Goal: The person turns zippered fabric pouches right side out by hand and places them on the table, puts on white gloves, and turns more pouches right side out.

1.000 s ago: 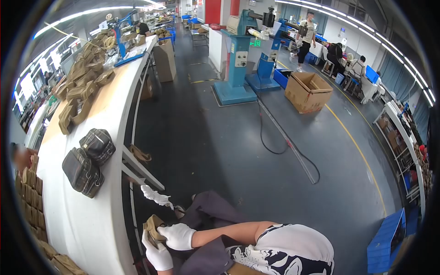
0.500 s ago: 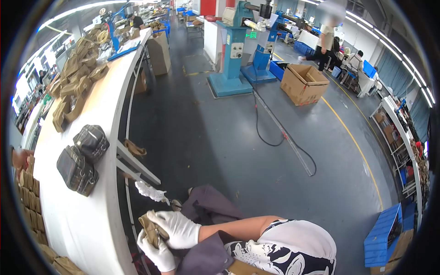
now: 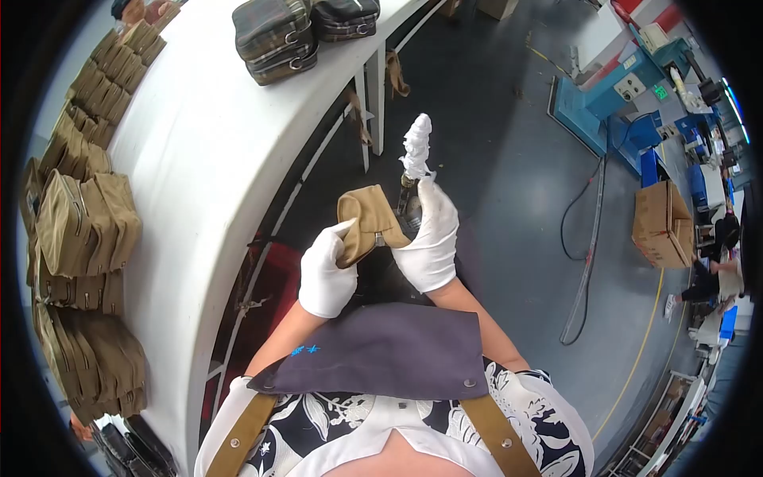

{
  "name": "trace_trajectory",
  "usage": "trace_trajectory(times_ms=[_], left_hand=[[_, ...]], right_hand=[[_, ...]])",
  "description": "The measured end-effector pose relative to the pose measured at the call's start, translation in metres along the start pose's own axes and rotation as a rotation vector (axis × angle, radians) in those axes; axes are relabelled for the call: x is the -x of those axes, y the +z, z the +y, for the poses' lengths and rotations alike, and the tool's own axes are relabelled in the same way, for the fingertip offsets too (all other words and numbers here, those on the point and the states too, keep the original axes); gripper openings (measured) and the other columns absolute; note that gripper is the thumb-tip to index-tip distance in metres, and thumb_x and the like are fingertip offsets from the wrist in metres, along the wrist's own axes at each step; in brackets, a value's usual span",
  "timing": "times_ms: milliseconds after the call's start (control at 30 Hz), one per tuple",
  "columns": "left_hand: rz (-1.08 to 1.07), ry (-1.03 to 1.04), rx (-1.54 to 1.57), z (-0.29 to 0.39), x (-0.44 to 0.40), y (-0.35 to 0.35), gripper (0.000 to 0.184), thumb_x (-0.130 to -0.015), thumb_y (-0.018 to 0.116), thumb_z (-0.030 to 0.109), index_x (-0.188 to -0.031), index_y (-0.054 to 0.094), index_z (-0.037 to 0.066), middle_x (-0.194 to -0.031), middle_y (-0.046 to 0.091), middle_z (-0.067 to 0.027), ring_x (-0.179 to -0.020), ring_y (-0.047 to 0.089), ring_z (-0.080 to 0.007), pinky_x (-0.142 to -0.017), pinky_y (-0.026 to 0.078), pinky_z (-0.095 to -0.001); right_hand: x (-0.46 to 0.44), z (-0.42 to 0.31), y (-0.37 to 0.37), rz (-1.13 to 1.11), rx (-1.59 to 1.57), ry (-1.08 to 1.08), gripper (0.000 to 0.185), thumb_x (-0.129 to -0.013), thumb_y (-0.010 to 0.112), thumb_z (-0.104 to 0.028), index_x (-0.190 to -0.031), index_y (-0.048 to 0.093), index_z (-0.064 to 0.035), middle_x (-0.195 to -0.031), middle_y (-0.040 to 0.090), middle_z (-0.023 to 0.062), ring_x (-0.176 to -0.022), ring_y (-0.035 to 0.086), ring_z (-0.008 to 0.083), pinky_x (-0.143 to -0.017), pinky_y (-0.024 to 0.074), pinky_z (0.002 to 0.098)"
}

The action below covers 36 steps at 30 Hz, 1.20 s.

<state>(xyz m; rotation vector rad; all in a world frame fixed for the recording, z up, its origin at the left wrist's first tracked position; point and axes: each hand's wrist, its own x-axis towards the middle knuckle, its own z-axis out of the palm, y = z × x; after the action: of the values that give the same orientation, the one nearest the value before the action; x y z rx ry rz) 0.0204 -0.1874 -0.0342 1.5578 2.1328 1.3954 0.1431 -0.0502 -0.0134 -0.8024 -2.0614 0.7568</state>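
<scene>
A small khaki fabric pouch (image 3: 367, 219) with a metal zipper piece at its lower edge is held in front of my body. My left hand (image 3: 327, 274), in a white glove, pinches its left side. The white-gloved right hand (image 3: 429, 238) grips the pouch's right corner, thumb low and fingers pointing upward. Just beyond the right fingertips stands a dark post topped with crumpled white wrapping (image 3: 416, 147). What lies beneath the pouch is mostly hidden. A dark purple apron (image 3: 381, 354) covers my lap.
On the left runs a white table (image 3: 183, 159) bearing two dark plaid bags (image 3: 274, 40) and stacked khaki pouches (image 3: 87, 222). Blue machines (image 3: 588, 115), a floor cable strip (image 3: 584, 278) and a cardboard box (image 3: 664, 226) are to the right. Another person's head shows at top left.
The view has swung down and left toward my lap and hands. Both hands still hold the khaki pouch, now beside the white-wrapped post and turned so its flat side shows.
</scene>
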Motion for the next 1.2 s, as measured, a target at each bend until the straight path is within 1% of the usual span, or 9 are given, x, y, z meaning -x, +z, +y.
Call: trace_trajectory(times_ms=[67, 200, 333, 467, 567, 733, 900, 1033, 1200], left_hand=[[0.03, 0.045, 0.07, -0.007, 0.003, 0.005, 0.035, -0.063, 0.061, -0.017, -0.091, 0.05, 0.0, -0.086, 0.058, -0.0141, -0.069, 0.059, -0.0301, -0.063, 0.048, -0.034], [0.054, -0.099, 0.14, 0.001, 0.001, 0.011, 0.034, -0.069, 0.06, -0.018, -0.095, 0.05, 0.001, -0.088, 0.056, -0.0132, -0.076, 0.06, -0.026, -0.071, 0.049, -0.0312], [-0.001, -0.078, 0.263, 0.021, -0.021, 0.009, 0.029, -0.075, 0.063, -0.014, -0.092, 0.047, 0.003, -0.086, 0.049, -0.0058, -0.074, 0.048, -0.0137, -0.069, 0.043, -0.0254], [-0.218, -0.072, 0.603, 0.078, -0.078, -0.009, 0.033, -0.069, 0.041, -0.017, -0.095, 0.046, 0.004, -0.09, 0.047, -0.0026, -0.079, 0.046, -0.0101, -0.073, 0.042, -0.0224], [-0.19, 0.013, 0.709, 0.112, -0.127, -0.016, 0.038, -0.065, 0.039, -0.017, -0.097, 0.047, 0.002, -0.092, 0.05, -0.0047, -0.085, 0.05, -0.0117, -0.08, 0.043, -0.0244], [-0.106, -0.052, 0.536, 0.059, -0.197, 0.014, 0.035, -0.068, 0.037, -0.018, -0.093, 0.054, -0.001, -0.086, 0.057, -0.0046, -0.086, 0.054, -0.0118, -0.08, 0.045, -0.0229], [-0.27, -0.453, 0.836, 0.047, -0.209, 0.03, 0.034, -0.07, 0.039, -0.015, -0.094, 0.059, 0.0, -0.079, 0.06, -0.0053, -0.067, 0.058, -0.0136, -0.058, 0.046, -0.0209], [-0.258, -0.484, 0.941, 0.015, -0.203, 0.057, 0.033, -0.076, 0.042, -0.011, -0.099, 0.062, 0.002, -0.084, 0.062, -0.0048, -0.069, 0.059, -0.0143, -0.06, 0.047, -0.0218], [-0.142, -0.544, 0.799, 0.006, -0.189, 0.065, 0.023, -0.084, 0.048, -0.008, -0.099, 0.061, 0.003, -0.089, 0.063, -0.0049, -0.078, 0.059, -0.0128, -0.069, 0.048, -0.0251]], right_hand=[[0.002, 0.005, 0.003, 0.003, -0.046, -0.094, 0.047, -0.067, 0.073, -0.001, -0.111, 0.056, -0.0015, -0.082, 0.06, 0.0157, -0.082, 0.059, 0.0393, -0.074, 0.0463, 0.0443], [0.026, 0.017, 0.009, -0.088, -0.01, -0.211, 0.054, -0.07, 0.07, 0.002, -0.123, 0.059, -0.0038, -0.094, 0.067, 0.0156, -0.088, 0.063, 0.0344, -0.087, 0.0482, 0.0433], [0.021, 0.003, -0.011, 0.009, -0.066, -0.223, 0.045, -0.068, 0.074, -0.001, -0.111, 0.065, -0.0063, -0.083, 0.068, 0.009, -0.084, 0.066, 0.0279, -0.093, 0.046, 0.0413], [-0.021, -0.019, -0.062, 0.162, 0.085, -0.361, 0.039, -0.063, 0.075, 0.0, -0.099, 0.068, -0.0128, -0.081, 0.066, 0.0039, -0.077, 0.059, 0.029, -0.086, 0.0455, 0.0409], [-0.068, -0.038, -0.086, 0.276, 0.13, -0.418, 0.035, -0.063, 0.074, 0.0, -0.095, 0.069, -0.015, -0.077, 0.065, 0.0049, -0.075, 0.058, 0.0297, -0.08, 0.0468, 0.0389], [-0.135, -0.016, -0.072, -0.167, -0.001, 0.138, 0.025, -0.08, 0.055, -0.003, -0.096, 0.071, -0.0128, -0.089, 0.068, 0.0192, -0.085, 0.066, 0.0329, -0.076, 0.0514, 0.0372], [-0.166, 0.018, -0.061, -0.484, -0.237, 0.207, 0.025, -0.08, 0.048, 0.0, -0.093, 0.069, -0.0006, -0.083, 0.071, 0.0149, -0.076, 0.066, 0.0217, -0.075, 0.0501, 0.0302], [-0.169, 0.086, -0.018, -0.499, -0.623, 0.111, 0.027, -0.082, 0.046, 0.0, -0.097, 0.069, -0.0003, -0.089, 0.072, 0.0113, -0.08, 0.066, 0.0174, -0.078, 0.0508, 0.0296], [-0.143, 0.077, 0.005, -0.328, -0.92, 0.356, 0.025, -0.087, 0.047, -0.003, -0.099, 0.068, 0.002, -0.091, 0.07, 0.007, -0.081, 0.063, 0.0138, -0.077, 0.0499, 0.0271]])
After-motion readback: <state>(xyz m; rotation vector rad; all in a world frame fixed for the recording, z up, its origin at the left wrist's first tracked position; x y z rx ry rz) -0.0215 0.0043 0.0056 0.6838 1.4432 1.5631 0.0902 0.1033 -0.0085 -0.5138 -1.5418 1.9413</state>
